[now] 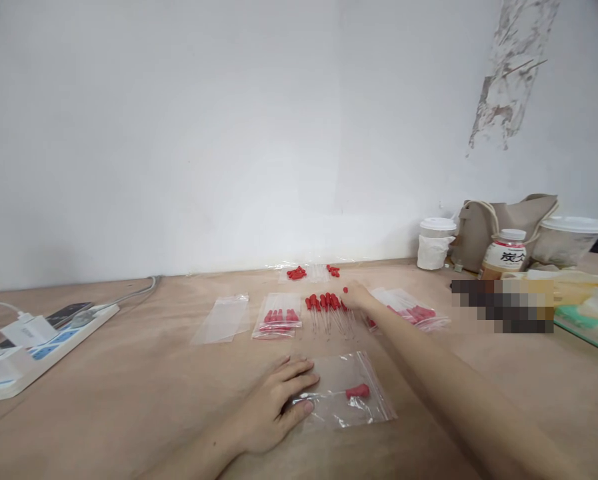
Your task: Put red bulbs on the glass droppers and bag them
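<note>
A clear zip bag lies flat near the front of the table, with one red-bulbed glass dropper inside. My left hand rests flat on the bag's left side, fingers spread over it and the dropper's thin tube. Farther back, several droppers lie in a row, red bulbs away from me. At the right end of this row is my right hand, its fingers closed at a red dropper bulb. The hand partly hides its fingertips.
Zip bags with red bulbs lie left of the row, beside flat bags; more filled bags lie right. Loose red bulbs sit near the wall. A power strip is far left; a cup and jar stand right.
</note>
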`<act>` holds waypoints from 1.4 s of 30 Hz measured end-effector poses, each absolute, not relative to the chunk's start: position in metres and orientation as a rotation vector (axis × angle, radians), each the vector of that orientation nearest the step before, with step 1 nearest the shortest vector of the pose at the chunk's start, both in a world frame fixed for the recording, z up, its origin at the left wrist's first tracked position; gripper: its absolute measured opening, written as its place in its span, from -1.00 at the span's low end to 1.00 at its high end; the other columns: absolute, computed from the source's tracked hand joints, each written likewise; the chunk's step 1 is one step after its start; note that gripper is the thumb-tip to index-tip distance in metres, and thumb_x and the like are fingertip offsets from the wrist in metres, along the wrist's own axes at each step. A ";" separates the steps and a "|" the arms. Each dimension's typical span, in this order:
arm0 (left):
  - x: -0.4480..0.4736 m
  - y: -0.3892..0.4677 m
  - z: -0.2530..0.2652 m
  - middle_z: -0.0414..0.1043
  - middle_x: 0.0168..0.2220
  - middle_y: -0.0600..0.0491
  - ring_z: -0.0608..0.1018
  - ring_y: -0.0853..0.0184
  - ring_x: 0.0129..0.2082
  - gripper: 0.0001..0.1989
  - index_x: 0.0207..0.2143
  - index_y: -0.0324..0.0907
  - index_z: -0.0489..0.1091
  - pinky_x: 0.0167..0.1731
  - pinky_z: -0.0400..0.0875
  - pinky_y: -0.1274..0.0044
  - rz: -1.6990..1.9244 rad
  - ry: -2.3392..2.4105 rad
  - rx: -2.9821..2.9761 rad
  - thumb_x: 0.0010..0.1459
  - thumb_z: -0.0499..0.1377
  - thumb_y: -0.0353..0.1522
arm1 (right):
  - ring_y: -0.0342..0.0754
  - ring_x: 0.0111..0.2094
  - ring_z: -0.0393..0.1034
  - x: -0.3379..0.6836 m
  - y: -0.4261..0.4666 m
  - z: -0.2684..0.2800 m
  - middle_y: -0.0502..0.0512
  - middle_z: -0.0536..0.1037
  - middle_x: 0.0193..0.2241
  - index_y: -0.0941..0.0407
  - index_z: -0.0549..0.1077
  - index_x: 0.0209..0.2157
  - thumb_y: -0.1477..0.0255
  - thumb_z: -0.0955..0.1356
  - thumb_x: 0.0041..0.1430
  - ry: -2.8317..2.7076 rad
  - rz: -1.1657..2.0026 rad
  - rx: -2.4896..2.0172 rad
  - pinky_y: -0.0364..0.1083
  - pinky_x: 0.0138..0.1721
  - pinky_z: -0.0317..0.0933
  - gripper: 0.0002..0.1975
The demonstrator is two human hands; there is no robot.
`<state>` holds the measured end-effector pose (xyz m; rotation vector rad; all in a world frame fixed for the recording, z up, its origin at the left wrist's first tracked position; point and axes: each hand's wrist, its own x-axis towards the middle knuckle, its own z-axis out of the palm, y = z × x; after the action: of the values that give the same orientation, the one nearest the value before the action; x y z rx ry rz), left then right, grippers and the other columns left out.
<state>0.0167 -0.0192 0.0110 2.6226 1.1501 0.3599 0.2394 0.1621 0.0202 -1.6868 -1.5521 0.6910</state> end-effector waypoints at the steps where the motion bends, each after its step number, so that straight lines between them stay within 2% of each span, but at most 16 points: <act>1: 0.016 -0.019 0.010 0.09 0.14 0.06 0.15 0.24 0.13 -0.60 0.08 0.00 0.13 0.11 -0.01 0.29 0.368 1.141 2.622 0.19 -0.09 -0.20 | -0.06 -0.59 0.31 0.243 0.160 0.022 0.05 0.35 -0.70 0.21 0.33 -0.32 0.59 0.34 -0.22 -1.524 0.721 -1.661 -0.18 -0.64 0.02 -0.70; 3: 0.016 -0.019 0.009 0.09 0.13 0.06 0.16 0.24 0.12 -0.60 0.08 0.00 0.13 0.11 -0.02 0.29 0.390 1.126 2.616 0.19 -0.08 -0.20 | -0.13 -0.67 0.25 0.252 0.152 0.024 -0.03 0.31 -0.74 0.23 0.25 -0.17 0.56 0.29 -0.15 -1.470 0.794 -1.602 -0.20 -0.67 0.02 -0.61; 5: 0.015 -0.018 0.007 0.10 0.13 0.06 0.16 0.24 0.12 -0.60 0.08 -0.01 0.14 0.11 -0.02 0.28 0.420 1.125 2.609 0.19 -0.06 -0.21 | -0.18 -0.73 0.19 0.261 0.139 0.024 -0.10 0.28 -0.76 0.23 0.18 -0.11 0.54 0.24 -0.09 -1.433 0.870 -1.538 -0.22 -0.70 0.02 -0.59; 9: 0.016 -0.018 0.005 0.08 0.14 0.05 0.14 0.25 0.13 -0.61 0.07 -0.03 0.15 0.10 0.03 0.29 0.474 1.137 2.608 0.19 -0.06 -0.23 | -0.22 -0.76 0.15 0.280 0.100 0.013 -0.16 0.26 -0.79 0.16 0.18 -0.20 0.54 0.19 -0.08 -1.378 0.965 -1.398 -0.25 -0.70 0.03 -0.68; 14: 0.017 -0.017 0.006 0.15 0.11 0.08 0.11 0.24 0.14 -0.67 0.00 -0.04 0.26 0.12 -0.05 0.26 0.600 1.179 2.595 0.21 -0.08 -0.27 | -0.20 -0.72 0.22 0.295 0.056 -0.009 -0.20 0.29 -0.74 0.09 0.11 -0.24 0.47 0.25 -0.15 -1.138 1.017 -1.148 -0.25 -0.71 0.08 -0.65; 17: 0.018 -0.017 0.006 0.19 0.08 0.07 0.16 0.25 0.12 -0.68 -0.03 -0.05 0.29 0.11 0.00 0.28 0.631 1.180 2.595 0.20 -0.06 -0.28 | -0.18 -0.68 0.27 0.298 0.043 -0.017 -0.19 0.30 -0.70 0.07 0.09 -0.26 0.47 0.28 -0.17 -1.024 0.994 -1.145 -0.23 -0.68 0.15 -0.63; 22: 0.019 -0.016 0.006 0.27 0.03 0.06 0.27 0.28 0.05 -0.69 -0.03 -0.05 0.30 0.05 0.15 0.35 0.554 1.115 2.592 0.19 -0.05 -0.29 | -0.16 -0.67 0.30 0.295 0.036 -0.022 -0.19 0.30 -0.69 0.05 0.06 -0.25 0.49 0.29 -0.18 -0.922 0.963 -1.118 -0.20 -0.65 0.21 -0.60; 31: 0.019 -0.013 0.006 0.23 0.06 0.08 0.24 0.29 0.07 -0.69 -0.02 -0.03 0.29 0.06 0.13 0.36 0.524 1.104 2.574 0.20 -0.06 -0.30 | -0.13 -0.66 0.32 0.291 0.039 -0.028 -0.19 0.30 -0.66 0.04 0.03 -0.25 0.47 0.30 -0.17 -0.983 0.948 -1.065 -0.16 -0.64 0.26 -0.58; 42: 0.017 -0.013 0.004 0.22 0.06 0.08 0.24 0.28 0.07 -0.68 -0.01 -0.02 0.27 0.06 0.13 0.33 0.528 1.112 2.583 0.20 -0.06 -0.28 | -0.15 -0.69 0.29 0.299 0.041 -0.030 -0.20 0.30 -0.68 0.06 0.04 -0.20 0.50 0.28 -0.16 -0.980 0.909 -1.120 -0.19 -0.68 0.22 -0.56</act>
<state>0.0166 -0.0129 0.0040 2.5831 1.1118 0.5280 0.2989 0.0411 -0.0300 -1.1201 -0.9799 0.9092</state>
